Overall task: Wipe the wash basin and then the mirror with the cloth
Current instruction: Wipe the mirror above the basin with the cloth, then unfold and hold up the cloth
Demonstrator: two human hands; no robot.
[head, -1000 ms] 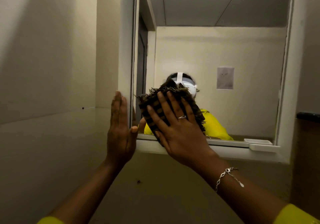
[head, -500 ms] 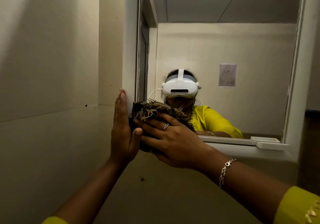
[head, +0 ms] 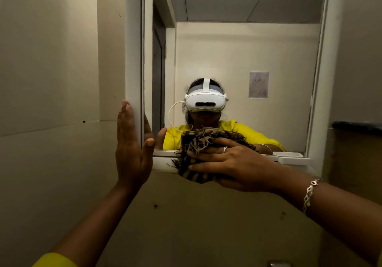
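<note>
The mirror (head: 237,45) fills the wall ahead in a white frame. My right hand (head: 229,164) grips a bunched brown striped cloth with frayed fringe (head: 194,142), pressed against the mirror's bottom edge and its white ledge (head: 163,159). My left hand (head: 132,149) lies flat with fingers up against the left side of the mirror frame. The wash basin is out of view, apart from a bit of metal (head: 279,263) at the bottom edge.
A beige wall (head: 51,80) closes in on the left. A small white tray (head: 289,154) sits on the ledge at the mirror's lower right. A dark counter edge (head: 357,126) juts out at the right. The mirror reflects a person in a yellow top.
My right hand has drawn the cloth down from the glass to the bottom ledge and bunched it, then slid it right. My left hand stayed flat on the frame.
</note>
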